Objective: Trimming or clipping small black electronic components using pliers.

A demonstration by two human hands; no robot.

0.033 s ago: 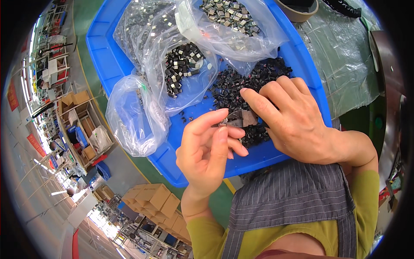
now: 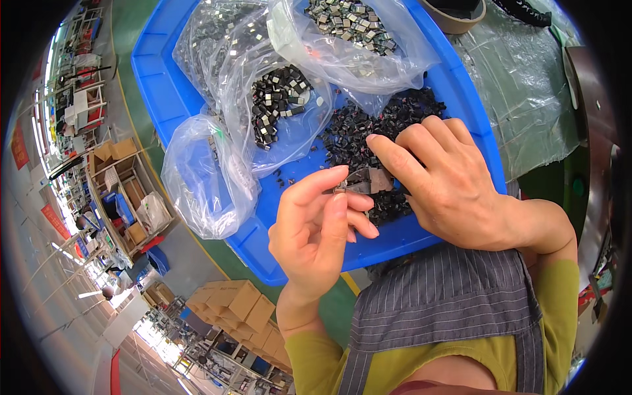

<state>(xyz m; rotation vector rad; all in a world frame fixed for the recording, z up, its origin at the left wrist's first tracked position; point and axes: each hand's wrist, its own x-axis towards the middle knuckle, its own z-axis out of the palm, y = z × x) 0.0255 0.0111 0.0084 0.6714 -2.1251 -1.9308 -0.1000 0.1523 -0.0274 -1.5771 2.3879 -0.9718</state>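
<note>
My left hand is raised over the near part of a blue plastic tray. Its thumb and forefinger pinch a small metallic part, too small to name. My right hand is closed on a flat, worn metal tool with a brownish surface; its thin grey end reaches the part at the left fingertips. The tool's kind is not plain, and its rear is hidden by the hand. Beneath both hands lies a heap of small black scraps, some with reddish bits.
Clear plastic bags in the tray hold small silvery blocks and black-and-silver blocks. An emptier bag end hangs over the left rim. A green plastic-covered surface and a round container are at right. Cartons stand beyond, lower left.
</note>
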